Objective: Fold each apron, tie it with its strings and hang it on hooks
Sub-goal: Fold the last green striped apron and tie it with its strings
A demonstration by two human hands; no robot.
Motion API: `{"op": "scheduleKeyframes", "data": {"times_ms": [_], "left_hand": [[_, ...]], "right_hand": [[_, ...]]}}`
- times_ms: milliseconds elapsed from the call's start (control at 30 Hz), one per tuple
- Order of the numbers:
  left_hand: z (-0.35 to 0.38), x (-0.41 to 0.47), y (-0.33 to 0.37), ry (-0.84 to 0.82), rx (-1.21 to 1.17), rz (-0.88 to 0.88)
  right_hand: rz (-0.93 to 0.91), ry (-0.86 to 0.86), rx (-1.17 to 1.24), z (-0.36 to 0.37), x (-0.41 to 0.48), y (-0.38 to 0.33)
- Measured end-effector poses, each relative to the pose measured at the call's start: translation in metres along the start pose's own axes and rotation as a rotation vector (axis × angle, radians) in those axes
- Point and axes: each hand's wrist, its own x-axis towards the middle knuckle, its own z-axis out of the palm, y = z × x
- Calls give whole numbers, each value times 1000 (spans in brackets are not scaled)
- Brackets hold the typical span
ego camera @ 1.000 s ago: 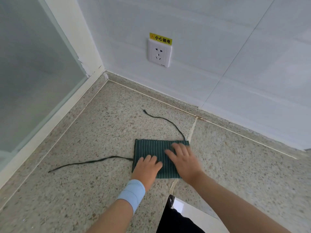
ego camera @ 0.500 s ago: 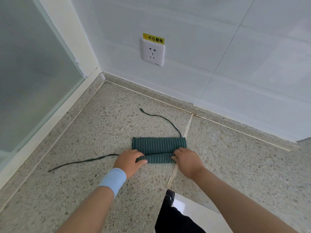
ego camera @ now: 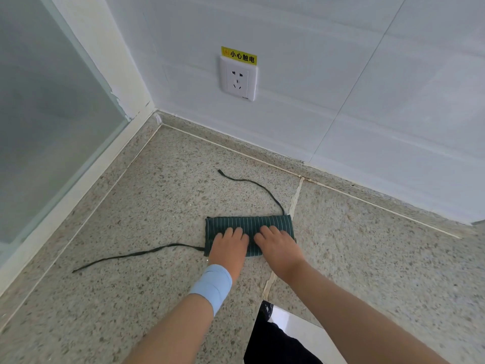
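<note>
Near edge now folded over since half a second ago: dark green pinstriped cloth apron (ego camera: 249, 223) lies narrower on speckled stone worktop (ego camera: 157, 206), left hand (ego camera: 229, 245) and right hand (ego camera: 278, 245) pressing it flat with fingers released, thin dark strings (ego camera: 131, 254) loose, so tying comes next.

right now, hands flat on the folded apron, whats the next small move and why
Probably the left hand should pick up the left string while the right hand presses the apron down. The apron is folded small, yet that string and the far string lie loose on the counter.
</note>
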Motion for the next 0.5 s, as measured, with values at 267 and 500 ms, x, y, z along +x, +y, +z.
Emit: {"op": "scheduleKeyframes", "data": {"times_ms": [267,500], "left_hand": [[35,-20,-36,169,-217,33],[20,-7,-69,41,-555,8]], "right_hand": [[-65,86,146,18,-16,32],[-5,53,57,2,4,45]]}}
